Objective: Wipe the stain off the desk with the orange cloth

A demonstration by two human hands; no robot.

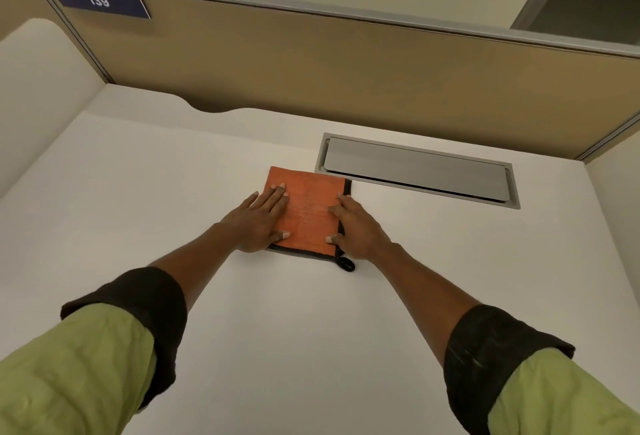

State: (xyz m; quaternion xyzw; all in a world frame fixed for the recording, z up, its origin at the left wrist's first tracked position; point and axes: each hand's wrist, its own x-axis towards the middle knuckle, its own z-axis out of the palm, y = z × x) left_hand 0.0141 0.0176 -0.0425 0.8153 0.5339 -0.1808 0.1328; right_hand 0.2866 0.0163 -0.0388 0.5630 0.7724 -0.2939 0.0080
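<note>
Fingers of both hands lie spread flat on the folded orange cloth mid-worktop (no stain visible), which looks soft, light, best pressed from above.

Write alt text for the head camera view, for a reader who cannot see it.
Two bare hands, left hand and right hand, press flat on a folded square orange cloth with black trim lying on a white desk. A closed grey metal cable hatch sits just beyond the cloth, before a tan partition bearing a blue "139" sign.
</note>
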